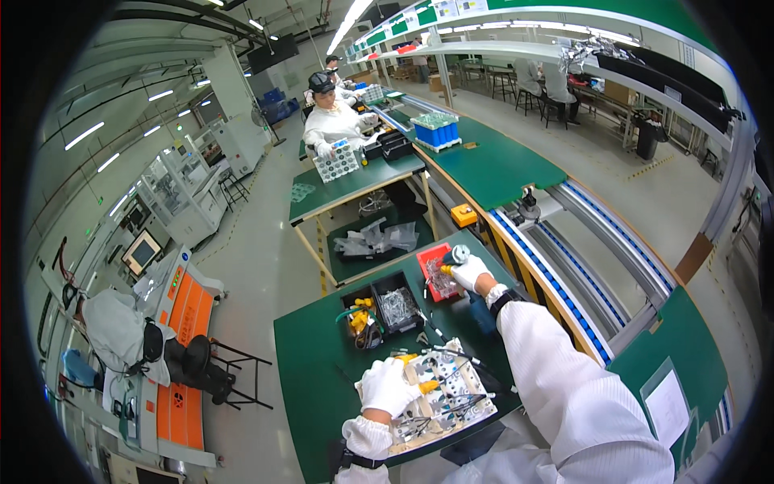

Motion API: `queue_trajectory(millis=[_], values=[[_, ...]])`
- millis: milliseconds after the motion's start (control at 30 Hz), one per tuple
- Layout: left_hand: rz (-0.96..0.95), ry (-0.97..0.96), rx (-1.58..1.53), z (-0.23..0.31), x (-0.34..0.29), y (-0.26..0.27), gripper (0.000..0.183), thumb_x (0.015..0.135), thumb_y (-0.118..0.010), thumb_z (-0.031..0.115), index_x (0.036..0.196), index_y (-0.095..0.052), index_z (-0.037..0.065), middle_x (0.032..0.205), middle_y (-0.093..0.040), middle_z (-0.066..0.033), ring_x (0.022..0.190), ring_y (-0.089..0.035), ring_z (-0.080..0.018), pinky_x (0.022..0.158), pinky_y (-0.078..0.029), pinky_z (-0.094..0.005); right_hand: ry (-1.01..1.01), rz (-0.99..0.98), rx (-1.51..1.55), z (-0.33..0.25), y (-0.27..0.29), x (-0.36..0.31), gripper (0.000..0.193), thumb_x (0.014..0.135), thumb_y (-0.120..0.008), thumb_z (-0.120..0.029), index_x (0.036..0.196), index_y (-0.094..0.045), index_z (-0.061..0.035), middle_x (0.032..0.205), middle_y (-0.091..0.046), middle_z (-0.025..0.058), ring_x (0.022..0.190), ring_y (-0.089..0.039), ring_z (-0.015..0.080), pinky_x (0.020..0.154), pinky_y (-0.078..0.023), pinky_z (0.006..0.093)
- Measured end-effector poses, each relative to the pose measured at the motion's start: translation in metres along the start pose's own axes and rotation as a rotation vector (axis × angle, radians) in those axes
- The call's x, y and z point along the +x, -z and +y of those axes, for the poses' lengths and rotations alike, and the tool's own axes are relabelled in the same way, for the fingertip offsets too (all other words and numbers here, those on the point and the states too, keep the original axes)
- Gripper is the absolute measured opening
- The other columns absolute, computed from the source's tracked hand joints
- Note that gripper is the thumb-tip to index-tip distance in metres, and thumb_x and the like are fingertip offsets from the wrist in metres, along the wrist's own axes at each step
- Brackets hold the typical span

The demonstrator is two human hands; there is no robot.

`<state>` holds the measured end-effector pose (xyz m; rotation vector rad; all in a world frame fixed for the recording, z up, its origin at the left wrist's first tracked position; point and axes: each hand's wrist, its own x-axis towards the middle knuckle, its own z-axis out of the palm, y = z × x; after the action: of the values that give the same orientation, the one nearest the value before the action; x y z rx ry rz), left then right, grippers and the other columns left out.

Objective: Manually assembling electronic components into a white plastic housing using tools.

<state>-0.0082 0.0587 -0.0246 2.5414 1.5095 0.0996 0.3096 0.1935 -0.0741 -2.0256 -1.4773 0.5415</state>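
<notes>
Pale factory floor (250,323) is spread well to the left of the left hand, with an orange-and-white machine (188,343), a black stool (243,375) and a person in white (121,331) placed there. Nearer that hand, a green table (310,363) is covered by the work. Just beyond the left hand, yellow parts (360,316) are held in one black tray (360,292), and small shiny parts (397,308) in the black bin (389,282) beside it.

By the gloved left hand (387,389), the left side of a white block (442,397) is covered; its fingers are curled near yellow pieces (428,387), but whether anything is pinched cannot be told. The block is laid beneath and to the right of that hand, nearer the body than the right hand, with dark cables (486,377) at its right side.

By the gloved right hand (472,276), a driver-like tool (457,255) is gripped in closed fingers over a red tray (431,253) of small parts. To the right of that grip, a conveyor (556,306) is set.

Picking up a fastener is judged to be the step in hand. For the next move, the tool would need to be carried to the block, the cables kept clear and the block steadied.
</notes>
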Motion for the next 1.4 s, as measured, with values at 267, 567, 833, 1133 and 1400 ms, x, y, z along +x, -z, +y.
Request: queue_trajectory(millis=[267,567,833,1133,1400], values=[[0.078,-0.101,-0.007,0.003,0.006,-0.009,0.072,0.071,-0.078,0.066,0.113,-0.069,0.008,0.102,-0.068,-0.0122,0.099,-0.063,-0.0311,0.084,-0.051,-0.0442,0.102,0.227,0.322,0.032,0.027,-0.027,0.044,0.089,-0.076,-0.038,0.116,-0.070,-0.0040,0.105,-0.074,0.0182,0.099,-0.070,0.0328,0.089,-0.053,0.0367],[0.098,-0.059,-0.084,0.002,-0.001,0.000,0.056,0.076,-0.079,0.049,0.112,-0.068,0.007,0.104,-0.067,-0.0093,0.100,-0.062,-0.0294,0.084,-0.049,-0.0447,0.190,0.381,0.757,0.074,0.038,-0.148,0.024,0.098,-0.066,-0.023,0.110,-0.069,-0.0019,0.096,-0.075,0.0091,0.080,-0.069,0.0164,0.065,-0.053,0.0274],[0.408,-0.269,-0.276,-0.007,-0.003,-0.023,0.051,0.085,-0.075,0.039,0.119,-0.065,0.003,0.112,-0.065,-0.0131,0.104,-0.059,-0.0348,0.091,-0.047,-0.0453,0.218,0.543,0.466,0.082,0.014,-0.138,0.021,0.099,-0.064,-0.020,0.111,-0.069,-0.0028,0.091,-0.076,0.0084,0.060,-0.063,0.0114,0.051,-0.048,0.0243],[0.388,-0.377,-0.498,-0.013,0.003,-0.024,0.046,0.088,-0.072,0.027,0.126,-0.064,0.005,0.121,-0.063,-0.0149,0.109,-0.059,-0.0364,0.095,-0.048,-0.0449,0.099,0.533,0.232,0.077,-0.007,-0.076,0.023,0.090,-0.064,-0.025,0.102,-0.067,-0.0059,0.097,-0.070,0.0198,0.090,-0.067,0.0393,0.078,-0.051,0.0502],[0.284,-0.335,-0.383,-0.012,0.008,-0.019,0.053,0.088,-0.071,0.032,0.136,-0.059,0.012,0.122,-0.060,-0.0116,0.107,-0.058,-0.0335,0.093,-0.048,-0.0446,0.119,0.298,0.531,0.030,-0.010,-0.214,0.056,0.087,-0.079,-0.018,0.136,-0.055,-0.0052,0.125,-0.064,0.0150,0.104,-0.065,0.0194,0.084,-0.054,0.0315]])
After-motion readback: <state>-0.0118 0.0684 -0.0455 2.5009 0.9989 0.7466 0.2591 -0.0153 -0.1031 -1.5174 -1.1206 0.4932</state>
